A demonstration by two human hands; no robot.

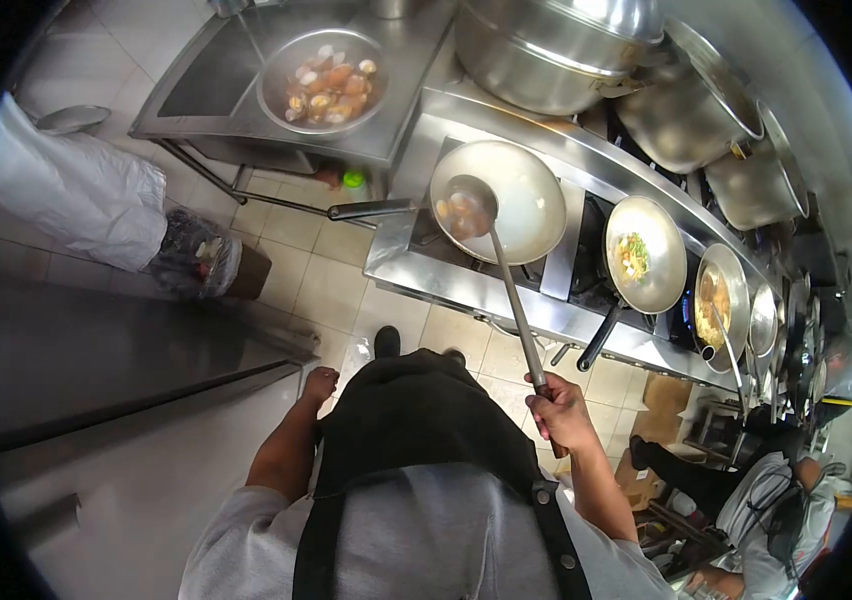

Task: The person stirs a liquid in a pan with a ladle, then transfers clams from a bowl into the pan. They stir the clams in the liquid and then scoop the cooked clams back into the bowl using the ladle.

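Observation:
My right hand (561, 415) is wrapped around the end of a long-handled ladle (513, 300). The ladle's bowl, with brownish pieces in it, is over the left side of a large pale frying pan (536, 200). That pan's black handle (371, 209) points left. My left hand (322, 385) hangs low beside my black apron (426, 415), its fingers curled and nothing visible in them. To the right on the stove (558, 280), a second frying pan (658, 285) holds green and orange chopped food.
A metal bowl (271, 95) of shellfish-like pieces sits on the steel counter (376, 140). Big steel pots (526, 70) line the stove's back. A third pan (738, 275) holds yellowish food. Two other people are near: a white sleeve (76, 180) left, a crouched person (761, 490) right.

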